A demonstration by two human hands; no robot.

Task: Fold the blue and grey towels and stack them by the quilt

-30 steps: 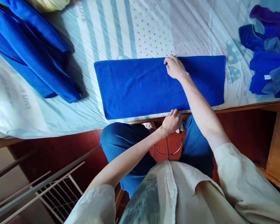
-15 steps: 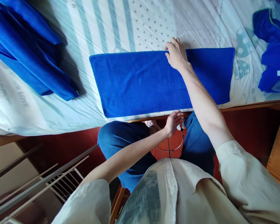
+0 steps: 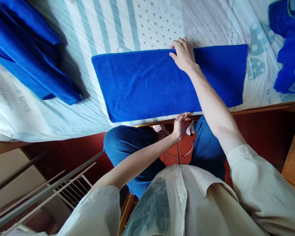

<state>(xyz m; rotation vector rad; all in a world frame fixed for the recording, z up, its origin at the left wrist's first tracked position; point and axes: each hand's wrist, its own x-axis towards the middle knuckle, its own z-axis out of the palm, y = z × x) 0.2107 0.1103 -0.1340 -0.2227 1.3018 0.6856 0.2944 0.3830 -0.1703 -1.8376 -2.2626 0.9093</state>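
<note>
On the patterned bedsheet, a blue towel lies flat mid-frame, faintly creased, edges stitched, its long axis running left-right, right end slightly higher in frame. The right hand arches at its upper edge, the left hand curls by the lower; I can't tell whether either grips.

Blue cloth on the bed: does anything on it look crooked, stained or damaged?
Nothing stands out: the blue cloth lies flat, roughly along the bed's edge, with faint creases but no visible stain or tear. The right arm hides part of it.
</note>
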